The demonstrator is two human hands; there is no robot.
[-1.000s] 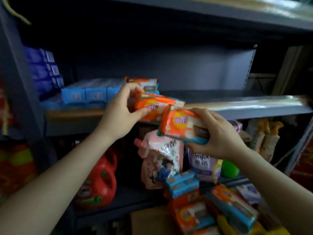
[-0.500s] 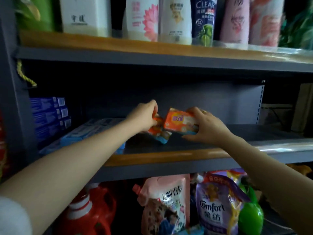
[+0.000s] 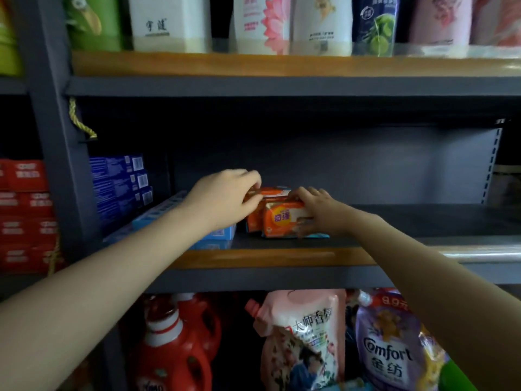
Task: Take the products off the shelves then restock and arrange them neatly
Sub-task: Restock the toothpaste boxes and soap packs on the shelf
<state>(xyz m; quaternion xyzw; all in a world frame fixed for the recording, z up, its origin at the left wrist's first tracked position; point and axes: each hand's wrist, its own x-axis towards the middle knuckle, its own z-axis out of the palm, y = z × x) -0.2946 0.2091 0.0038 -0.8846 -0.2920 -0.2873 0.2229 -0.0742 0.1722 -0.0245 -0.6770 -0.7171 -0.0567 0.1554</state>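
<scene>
Two orange soap packs stand side by side on the middle shelf. The front pack faces me with its orange label, and my right hand grips its right end and top. Behind it to the left sits the second pack, whose top edge my left hand holds with curled fingers. Blue toothpaste boxes lie flat just left of the packs, partly under my left forearm.
Stacked blue boxes stand at the shelf's left end; red boxes fill the bay beyond the post. Shampoo bottles line the upper shelf. Below are red detergent jugs, a pink pouch and a Comfort pouch.
Both hands carried the orange packs up from below the shelf edge and set them down on the middle shelf; the camera view rose with them.
</scene>
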